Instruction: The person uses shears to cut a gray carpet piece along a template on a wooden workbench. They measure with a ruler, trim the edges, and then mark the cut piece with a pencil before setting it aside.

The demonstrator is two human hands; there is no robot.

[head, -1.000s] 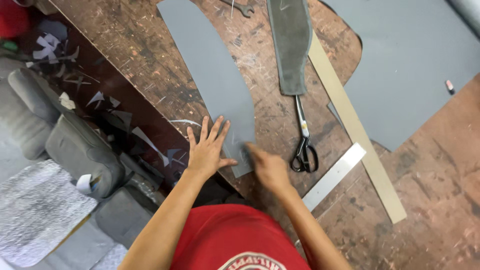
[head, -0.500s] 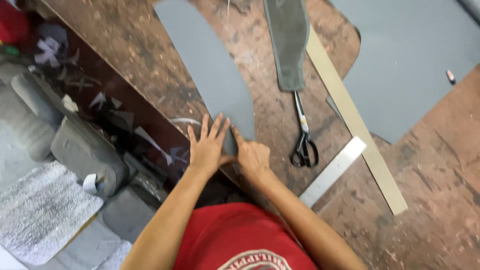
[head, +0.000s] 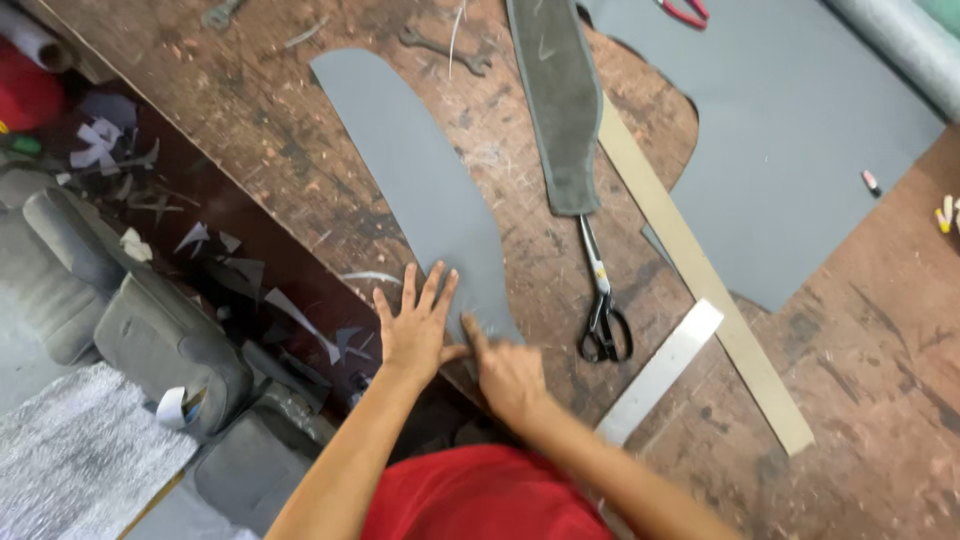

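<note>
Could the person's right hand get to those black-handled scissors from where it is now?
Probably yes. The right hand rests on the near end of the grey cut piece, and the scissors lie just beside it on bare worn tabletop, nothing between.

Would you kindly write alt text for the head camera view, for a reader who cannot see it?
Two bare hands, left hand flat and right hand beside it, press the near end of a curved grey cut piece on a worn wooden workbench. Black-handled scissors, a metal ruler and a larger grey sheet lie to the right.
</note>
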